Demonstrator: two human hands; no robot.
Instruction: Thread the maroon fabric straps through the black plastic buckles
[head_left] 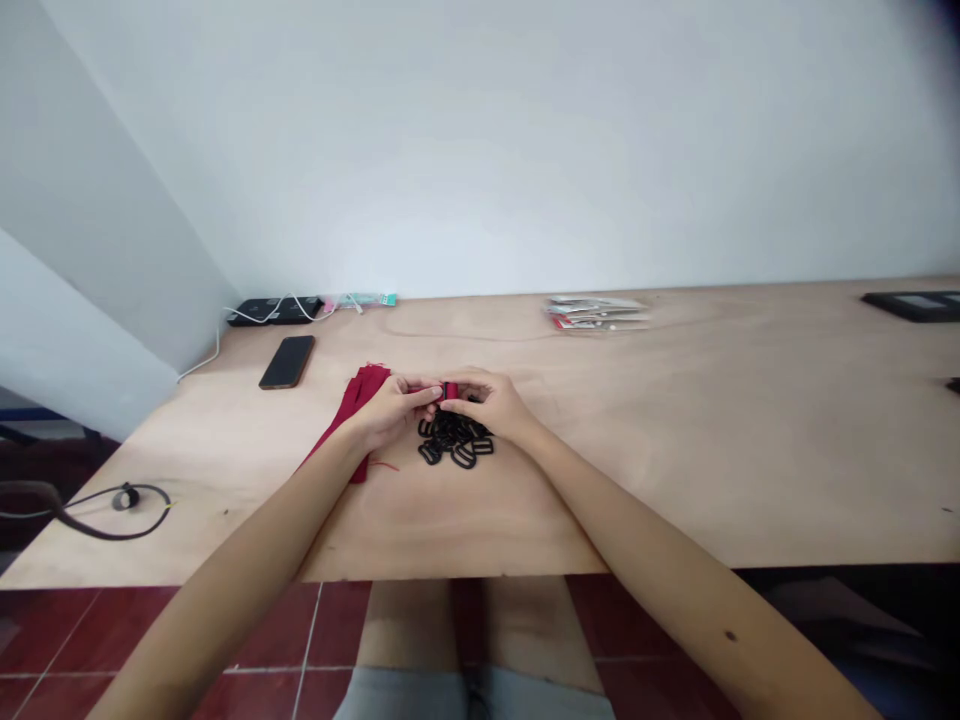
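My left hand (394, 405) and my right hand (491, 402) meet over the wooden table (675, 450), both pinched on a small red strap piece (451, 390) held between the fingertips. A pile of black plastic rings (454, 442) lies just below the hands on the table. A bundle of red fabric strips (358, 400) lies under and beside my left wrist. Whether a black ring sits on the strap is too small to tell.
A black phone (287, 361) lies to the left. A black power strip with white cables (274, 311) sits by the wall. Packets (596, 313) lie at the back. A black cable (112, 510) curls at the left edge, and a dark tray (915, 304) lies far right.
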